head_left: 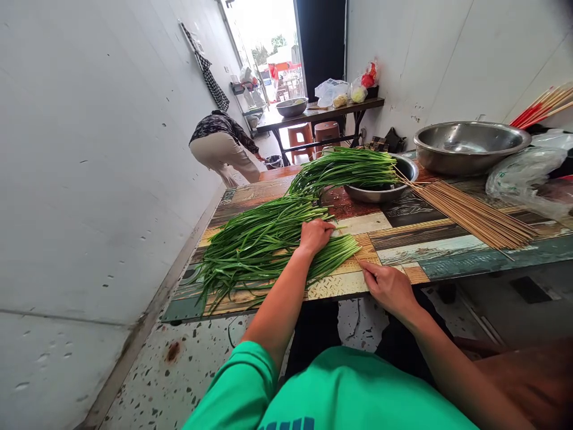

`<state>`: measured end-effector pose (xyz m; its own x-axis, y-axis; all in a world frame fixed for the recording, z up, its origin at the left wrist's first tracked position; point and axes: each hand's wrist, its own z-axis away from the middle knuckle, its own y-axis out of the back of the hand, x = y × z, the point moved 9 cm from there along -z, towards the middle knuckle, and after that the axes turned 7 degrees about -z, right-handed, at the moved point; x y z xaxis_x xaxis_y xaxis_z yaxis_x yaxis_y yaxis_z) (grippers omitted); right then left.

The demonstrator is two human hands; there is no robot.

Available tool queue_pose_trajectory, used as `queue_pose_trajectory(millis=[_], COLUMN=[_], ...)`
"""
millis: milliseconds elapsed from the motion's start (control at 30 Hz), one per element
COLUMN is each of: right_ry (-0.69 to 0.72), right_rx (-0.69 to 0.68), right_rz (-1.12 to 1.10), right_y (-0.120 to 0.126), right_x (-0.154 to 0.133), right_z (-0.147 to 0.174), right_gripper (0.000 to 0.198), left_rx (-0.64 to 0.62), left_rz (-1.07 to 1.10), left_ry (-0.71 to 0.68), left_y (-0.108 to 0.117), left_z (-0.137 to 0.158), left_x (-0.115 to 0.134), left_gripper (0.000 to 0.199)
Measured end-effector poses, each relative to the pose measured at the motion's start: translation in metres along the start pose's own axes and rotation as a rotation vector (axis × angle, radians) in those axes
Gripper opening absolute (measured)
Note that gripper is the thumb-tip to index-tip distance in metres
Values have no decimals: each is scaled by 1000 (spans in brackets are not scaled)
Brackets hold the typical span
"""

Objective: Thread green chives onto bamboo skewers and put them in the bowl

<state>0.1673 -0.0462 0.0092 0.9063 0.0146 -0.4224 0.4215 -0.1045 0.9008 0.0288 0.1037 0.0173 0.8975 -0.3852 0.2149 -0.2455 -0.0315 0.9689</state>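
green stalks (250, 239) spread across the patchwork table (394, 239), and both hands are in close!
left hand (316, 236) curled closed over some stems, right hand (390, 289) pinching a thin stick (359, 260) at the nearest pale ends; another green bundle (344, 167) drapes over a steel bowl (376, 195) just beyond, skewers (478, 215) fanned beside it, and farther back a person (221, 140) bends low.

Red sticks (537, 110) cropped, shirt print (290, 424) cropped

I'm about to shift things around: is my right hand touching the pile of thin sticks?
Apart. The head view shows a strip of patterned tabletop between the right hand and the pile of thin sticks.
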Motion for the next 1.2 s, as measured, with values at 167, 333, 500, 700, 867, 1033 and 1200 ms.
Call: queue_pose_trajectory(millis=[167, 333, 500, 700, 867, 1033, 1200], right_ry=[-13, -13, -14, -25, -43, -41, -22], right_rx=[-20, -34, -37, -44, -58, -62, -35], right_rz=[-19, -39, -25, -3, -9, 27, 7], right_y=[-2, -2, -1, -3, -2, -1, -1], right_x=[1, 1, 0, 1, 1, 0, 0], right_z=[0, -1, -2, -2, -2, -2, -2], right_gripper=[35, 35, 34, 34, 34, 34, 33], left_rx=[-4, -12, -3, 3, 16, 26, 14], left_rz=[-3, -8, 0, 34, 50, 62, 67], left_ry=[18, 22, 26, 7, 13, 6, 7], left_y=[-1, -1, -1, -2, -3, -5, -6], left_z=[-1, -1, 0, 0, -1, -2, -3], left_x=[-1, -2, -3, -3, -4, -6, -7], left_gripper=[29, 29, 29, 29, 28, 28, 28])
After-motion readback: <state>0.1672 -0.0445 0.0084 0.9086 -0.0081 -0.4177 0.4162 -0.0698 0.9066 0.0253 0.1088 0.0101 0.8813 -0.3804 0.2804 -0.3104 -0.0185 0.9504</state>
